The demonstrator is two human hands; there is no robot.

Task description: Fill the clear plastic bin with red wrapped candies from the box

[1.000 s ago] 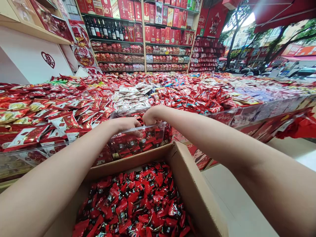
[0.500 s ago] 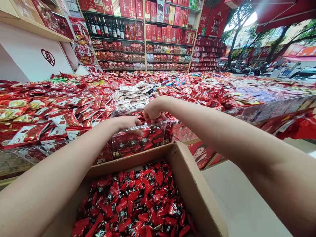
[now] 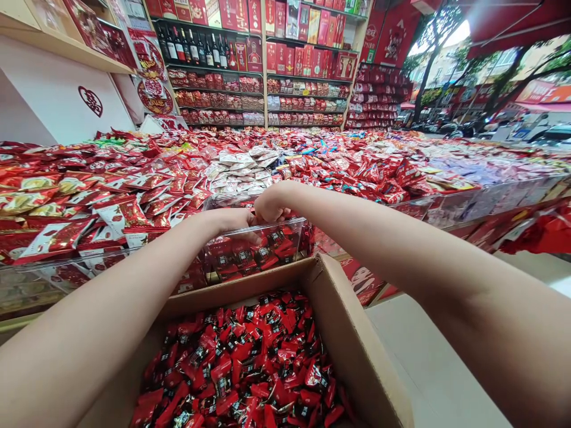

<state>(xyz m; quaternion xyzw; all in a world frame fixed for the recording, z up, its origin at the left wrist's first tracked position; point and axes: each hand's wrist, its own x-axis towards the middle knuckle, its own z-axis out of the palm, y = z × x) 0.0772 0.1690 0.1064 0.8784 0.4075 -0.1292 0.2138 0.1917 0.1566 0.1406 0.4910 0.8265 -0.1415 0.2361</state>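
Both hands reach over the front wall of a clear plastic bin [image 3: 300, 229] that holds red-and-black wrapped candies [image 3: 243, 257]. My left hand [image 3: 236, 221] is inside at the bin's left part, its visible fingers stretched and apart, partly seen through the clear wall. Close beside it, my right hand [image 3: 271, 205] bends down from the wrist with curled fingers; what they hold, if anything, is hidden. Below my forearms stands an open cardboard box [image 3: 352, 333], filled with loose candies [image 3: 250, 362] in the same red-and-black wrappers.
Heaped packaged sweets [image 3: 120, 217] fill the display left of the bin, with white packets [image 3: 243, 166] behind it and red packets [image 3: 379, 178] to the right. Shelves with bottles [image 3: 191, 47] and red gift boxes [image 3: 307, 59] stand at the back. Pale floor [image 3: 428, 351] shows at right.
My right hand has moved slightly left and down, closer to my left hand. The left hand stays in the bin, and the box's contents look the same.
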